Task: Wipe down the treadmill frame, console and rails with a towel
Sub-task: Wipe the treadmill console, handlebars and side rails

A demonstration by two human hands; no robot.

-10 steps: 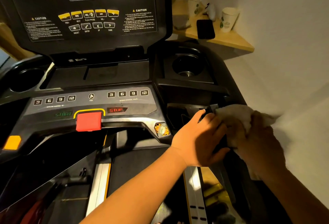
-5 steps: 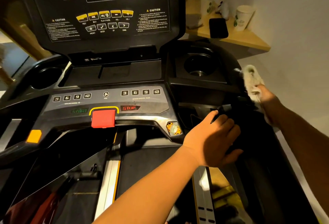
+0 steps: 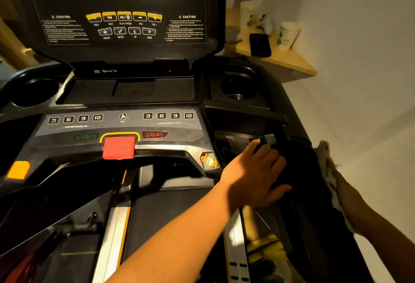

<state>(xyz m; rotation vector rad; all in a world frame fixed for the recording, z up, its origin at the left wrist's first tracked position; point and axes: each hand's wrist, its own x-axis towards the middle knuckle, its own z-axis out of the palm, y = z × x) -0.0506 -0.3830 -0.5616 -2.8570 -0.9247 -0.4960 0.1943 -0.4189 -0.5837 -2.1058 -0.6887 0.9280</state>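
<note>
1. Towel (image 3: pixel 328 170), pale and crumpled, lies against the outer side of the treadmill's right rail (image 3: pixel 298 170), just right of the console (image 3: pixel 125 125).
2. Our right hand (image 3: pixel 350 201) presses the towel onto that rail; we cannot tell whether the fingers are curled around the cloth.
3. Our left hand (image 3: pixel 253 172) rests on the rail's inner side, fingers wrapped over its dark top, right of the red safety key (image 3: pixel 119 147).
4. Beyond the console's right cup holder (image 3: pixel 238 87), a wooden shelf (image 3: pixel 289 60) carries a phone (image 3: pixel 260 44) and paper cups (image 3: pixel 287 35).
</note>
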